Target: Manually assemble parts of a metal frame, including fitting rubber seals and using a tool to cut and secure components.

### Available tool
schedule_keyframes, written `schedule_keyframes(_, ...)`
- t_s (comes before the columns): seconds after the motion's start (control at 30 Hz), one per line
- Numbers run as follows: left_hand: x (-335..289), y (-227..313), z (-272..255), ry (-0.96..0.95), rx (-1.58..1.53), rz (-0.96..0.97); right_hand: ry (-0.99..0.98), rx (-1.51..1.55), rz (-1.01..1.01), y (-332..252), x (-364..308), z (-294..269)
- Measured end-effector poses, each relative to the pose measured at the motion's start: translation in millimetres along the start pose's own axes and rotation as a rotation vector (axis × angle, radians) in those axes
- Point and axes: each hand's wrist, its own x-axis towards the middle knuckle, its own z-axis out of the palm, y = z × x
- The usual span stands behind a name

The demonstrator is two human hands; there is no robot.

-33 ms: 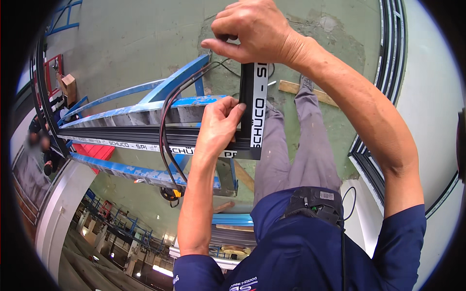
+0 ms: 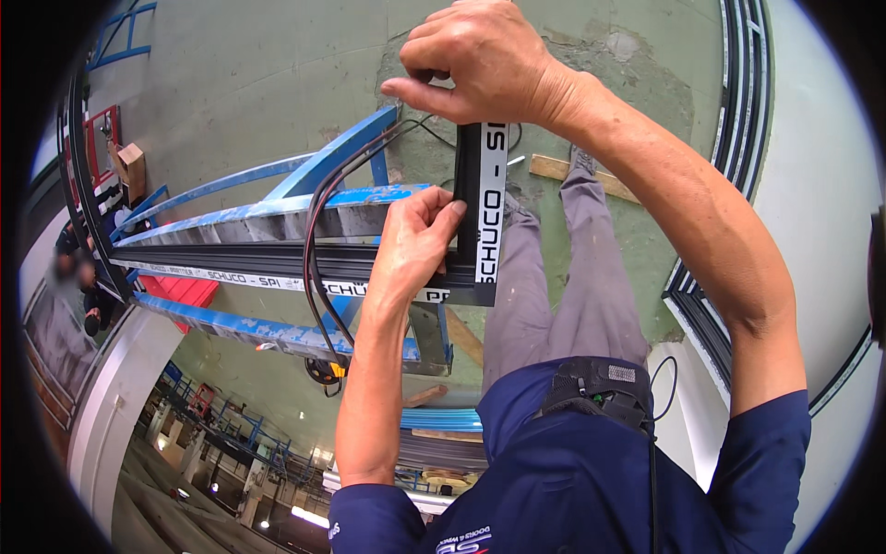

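Head view: a worn greenish floor [image 2: 277, 83] stretches beyond the left hand [image 2: 415, 238] and right hand [image 2: 487, 65], with dark profiles [image 2: 743, 102] well to their right. Left of the left hand, a scuffed blue stand [image 2: 309, 174] apparently supports the black frame [image 2: 469, 222], its corner just beside that hand. The right hand curls over the frame farther off; what it grips, I cannot tell. The left pinches the inner edge, seemingly pressing there; next calls for steady, even fingertip pressure, I judge.

A head-worn fisheye looks steeply down from close above
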Motion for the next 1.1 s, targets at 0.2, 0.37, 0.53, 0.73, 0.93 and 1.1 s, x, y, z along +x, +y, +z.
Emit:
schedule_keyframes(0.2, 2.3, 3.9, -0.6, -0.026, 0.011, 0.002, 0.013, 0.034, 0.018, 2.5, 1.0, -2.6)
schedule_keyframes(0.37, 2.8, 8.3, 3.7, 0.089, 0.126, 0.115, 0.003, 0.010, 0.036, 1.5, 5.1, -1.0)
schedule_keyframes(0.53, -3.6, 3.1, -3.2, 0.085, 0.246, 0.236, -0.016, -0.029, 0.014, 1.2, 1.5, 9.7)
schedule_keyframes(0.73, 7.8, -3.1, 10.4, 0.112, 0.136, 0.265, 0.023, -0.026, 0.033, -9.9, 5.6, -5.3)
schedule_keyframes(0.93, 3.3, -6.1, 14.6, 0.311, 0.260, 0.305, -0.011, -0.006, 0.052, -15.5, 10.4, 2.9)
schedule_keyframes(1.1, 6.4, -4.4, 7.5, 0.248, 0.201, 0.305, -0.007, -0.004, 0.065, -16.0, 12.1, 0.3)
